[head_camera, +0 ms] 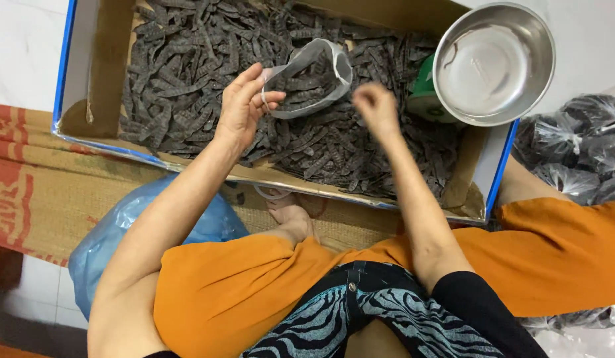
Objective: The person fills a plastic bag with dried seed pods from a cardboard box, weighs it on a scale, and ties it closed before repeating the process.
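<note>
1. A home floor used as a small packing spot: the person sits cross-legged on a woven straw mat with red patterns (36, 172) laid over pale floor tiles (19, 50).
2. A large open cardboard box with blue edging (89, 79) holds dark dried pods (188, 59).
3. Filled clear plastic bags (579, 146) lie piled beside it.

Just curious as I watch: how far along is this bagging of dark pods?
Done: several filled bags lie tied at the right. In hand: the left hand holds an open clear bag, partly filled; the right hand hovers beside it. Left: the cardboard box holds many loose pods.
</note>
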